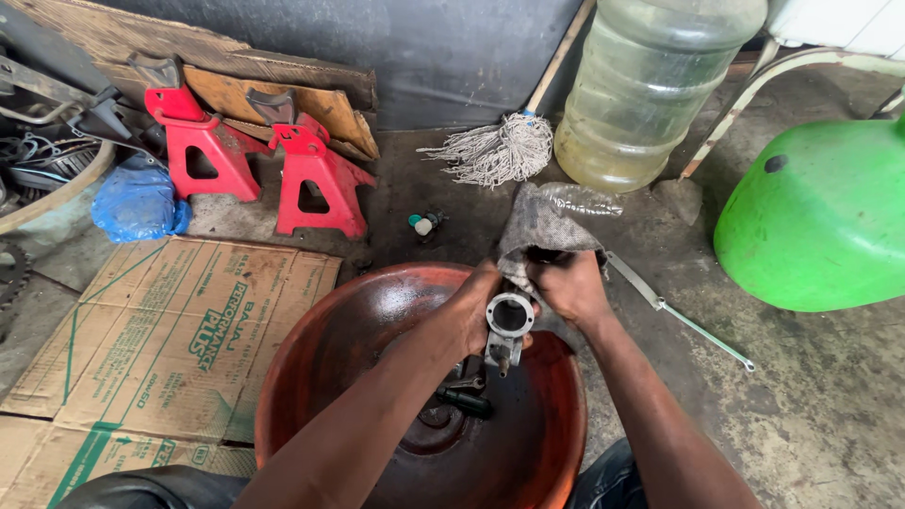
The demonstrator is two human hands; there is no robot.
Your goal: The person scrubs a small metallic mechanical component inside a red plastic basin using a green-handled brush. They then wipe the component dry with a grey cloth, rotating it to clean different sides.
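While it is gripped above the far half of a round orange-red basin (pixel 311 377), the grey metal part (pixel 507 325), a small casting with a round bore facing the camera, sits between both hands. The left hand (pixel 471 306) is closed around the part's left side, fingers wrapped on its body. The right hand (pixel 568 286) is closed on a dirty grey rag (pixel 542 224), pressing it against the part's upper right edge; the rag stands up loosely beyond the knuckles.

Under the part, a few dark small pieces (pixel 464 401) lie near the basin's middle, on its oily bottom. The basin's far rim passes just behind the hands, and its right rim runs close under the right forearm.

Right of the hands, a slim metal wrench (pixel 674 309) lies on the concrete floor (pixel 830 396), apart from the basin, with bare floor beyond it. A green plastic shell (pixel 815 221) fills the right edge. Farther back stand a large clear water jug (pixel 646 90) and a string mop head (pixel 500 149), both near the dark wall. A small green-and-white cap (pixel 421 223) lies on the floor between mop and basin.

Left of the basin, flattened cardboard (pixel 160 330) covers the floor, its edge tucked just beside the rim. Behind it stand two red jack stands (pixel 264 165), close together, and a blue plastic bag (pixel 137 200).
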